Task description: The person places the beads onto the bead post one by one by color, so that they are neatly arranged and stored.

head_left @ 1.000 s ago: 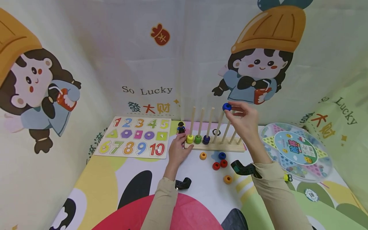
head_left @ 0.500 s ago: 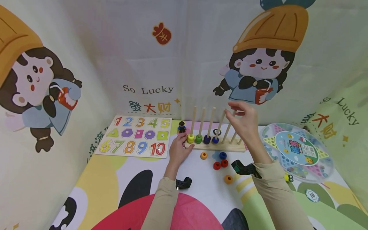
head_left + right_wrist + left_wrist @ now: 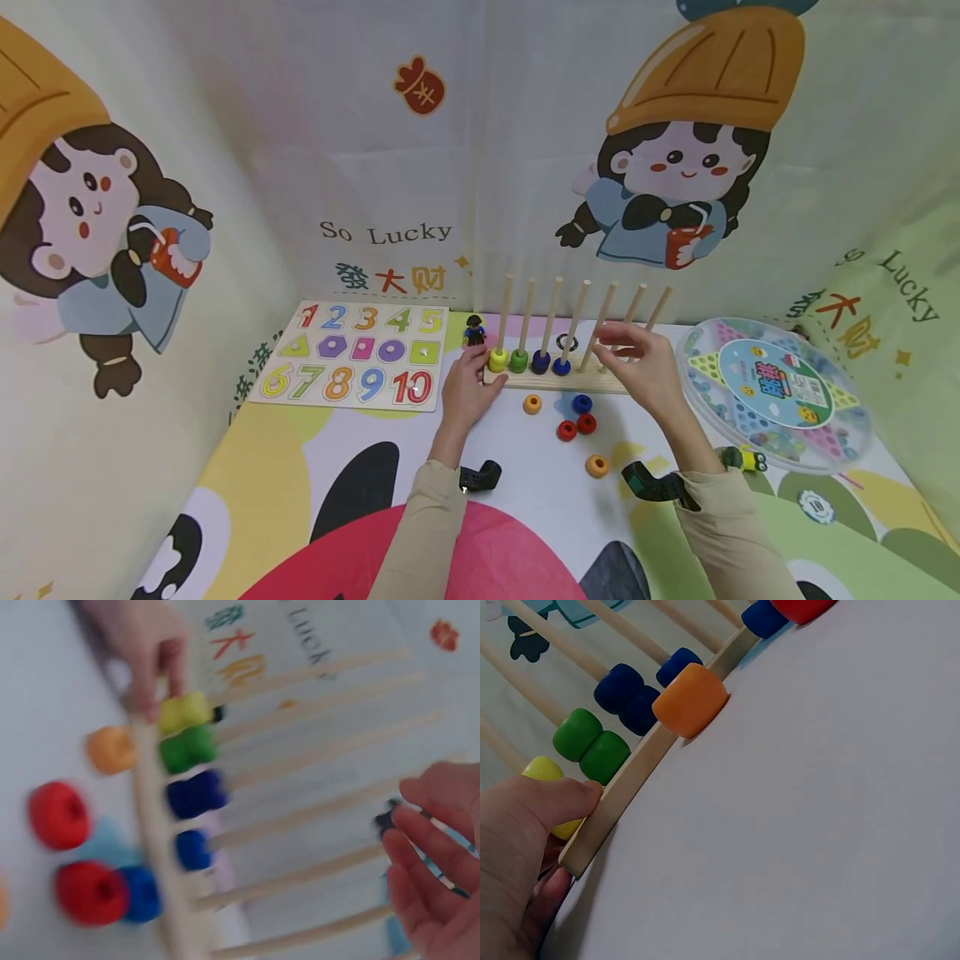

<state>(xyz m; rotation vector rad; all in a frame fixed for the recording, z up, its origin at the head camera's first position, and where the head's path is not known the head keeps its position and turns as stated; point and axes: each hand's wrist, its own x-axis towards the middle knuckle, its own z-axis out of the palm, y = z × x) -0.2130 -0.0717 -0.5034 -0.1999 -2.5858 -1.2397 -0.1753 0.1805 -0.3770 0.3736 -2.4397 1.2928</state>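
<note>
A wooden bead stacker (image 3: 536,382) with a row of upright pegs stands near the back wall. Its left end is held by my left hand (image 3: 466,396), thumb on the front edge and fingers behind. From the left, the pegs carry yellow beads (image 3: 497,361), green beads (image 3: 577,735), dark blue beads (image 3: 196,793) and a single blue bead (image 3: 562,367). My right hand (image 3: 643,372) is beside the bare right pegs, fingers loosely bent and holding nothing. Before the base lie an orange bead (image 3: 532,404), a blue bead (image 3: 582,404), two red beads (image 3: 567,430) and another orange bead (image 3: 597,466).
A number puzzle board (image 3: 352,358) lies to the left, with a small toy figure (image 3: 475,331) between it and the stacker. On the right is a round board-game case (image 3: 701,392). A yellow-and-green toy (image 3: 746,459) and a round chip (image 3: 816,507) lie near it.
The right hand let go of a blue bead, which dropped down the fourth peg to the base. That hand then came lower and slightly right. The left hand stayed on the stacker's end.
</note>
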